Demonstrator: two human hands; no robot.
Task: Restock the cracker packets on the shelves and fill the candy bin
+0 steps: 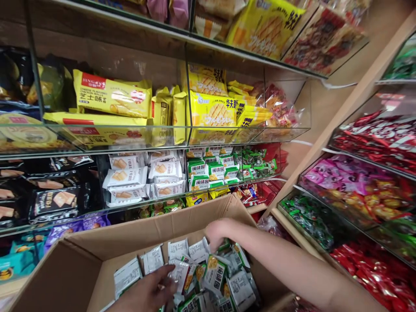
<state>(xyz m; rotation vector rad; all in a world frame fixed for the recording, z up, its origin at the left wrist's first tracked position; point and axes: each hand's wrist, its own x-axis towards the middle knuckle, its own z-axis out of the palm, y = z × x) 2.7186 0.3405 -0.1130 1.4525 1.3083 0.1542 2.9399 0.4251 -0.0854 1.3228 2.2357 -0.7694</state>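
Observation:
An opened cardboard box (pixel 156 227) sits below the shelves with a loose pile of small snack packets (pixel 215 274) in it, green and white, some turned to their printed white backs. My left hand (pixel 151 286) reaches in from the bottom edge, slightly blurred, its fingers apart beside a packet (pixel 178 274). Against the box's far right side, my right hand (pixel 218 234) points down among the packets with curled fingers. Its fingertips are hidden, and what they hold cannot be made out.
Above the box, a glass-fronted shelf bin holds matching green-and-white packets (pixel 214 170). White biscuit packets (pixel 126 177) lie left of them, with yellow wafer packs (pixel 212 110) one shelf higher. Wrapped candies (pixel 338 173) fill angled bins along the right. Glass dividers and shelf edges overhang the box.

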